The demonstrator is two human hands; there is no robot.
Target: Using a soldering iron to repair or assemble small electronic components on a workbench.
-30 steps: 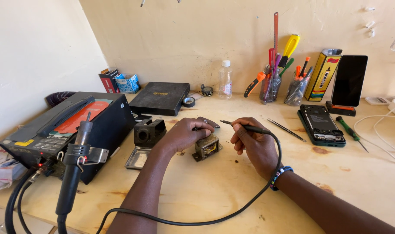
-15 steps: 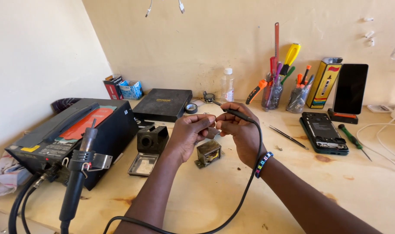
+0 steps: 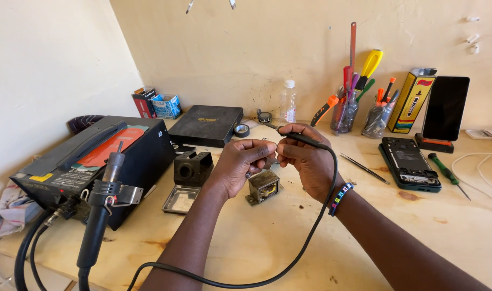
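The soldering iron (image 3: 302, 139) is held above the workbench (image 3: 267, 242), its tip between both hands; the right hand (image 3: 305, 159) grips the handle and the left hand (image 3: 246, 164) pinches at the tip. Just under them the small transformer (image 3: 263, 186) lies untouched on the wood. To me the work looks only prepared: the opened phone (image 3: 410, 161) lies well apart, and the hot-air station (image 3: 89, 161) stands at the left.

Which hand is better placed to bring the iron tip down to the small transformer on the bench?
Probably the right hand: it already grips the soldering iron and its cord runs past that wrist. The left hand only pinches near the tip, above the transformer.
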